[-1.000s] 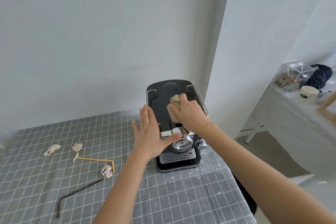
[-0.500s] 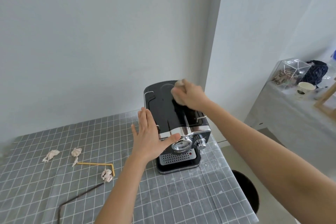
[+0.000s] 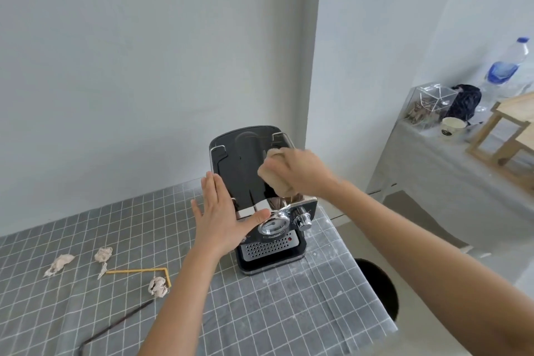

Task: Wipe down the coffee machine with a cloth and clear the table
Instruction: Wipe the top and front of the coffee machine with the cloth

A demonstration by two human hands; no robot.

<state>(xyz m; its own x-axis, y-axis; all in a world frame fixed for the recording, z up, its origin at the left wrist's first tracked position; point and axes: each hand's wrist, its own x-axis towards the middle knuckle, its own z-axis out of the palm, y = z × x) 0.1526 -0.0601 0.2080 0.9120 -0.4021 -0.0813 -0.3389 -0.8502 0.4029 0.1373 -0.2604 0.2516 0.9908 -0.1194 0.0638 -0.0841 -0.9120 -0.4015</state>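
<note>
A black and chrome coffee machine (image 3: 245,170) stands at the far right of the grey checked table (image 3: 274,312). My right hand (image 3: 300,170) is closed on a beige cloth (image 3: 276,178) and presses it on the machine's black top, toward the front right. My left hand (image 3: 219,217) lies flat with fingers spread against the machine's left side, thumb across the chrome front. On the table's left lie three crumpled paper wads (image 3: 59,263) (image 3: 103,254) (image 3: 157,286), a bent yellow straw (image 3: 138,270) and a bent dark straw (image 3: 115,326).
A round black bin (image 3: 378,289) stands on the floor just past the table's right edge. At the right, a second cloth-covered table (image 3: 427,170) carries a clear box, a paper cup (image 3: 452,126), a dark bundle, a water bottle (image 3: 504,66) and a wooden frame (image 3: 502,136). White walls stand close behind.
My right hand has drawn the cloth from the back of the machine's top toward the front. My left hand stays against the machine's side. The view has shifted slightly right.
</note>
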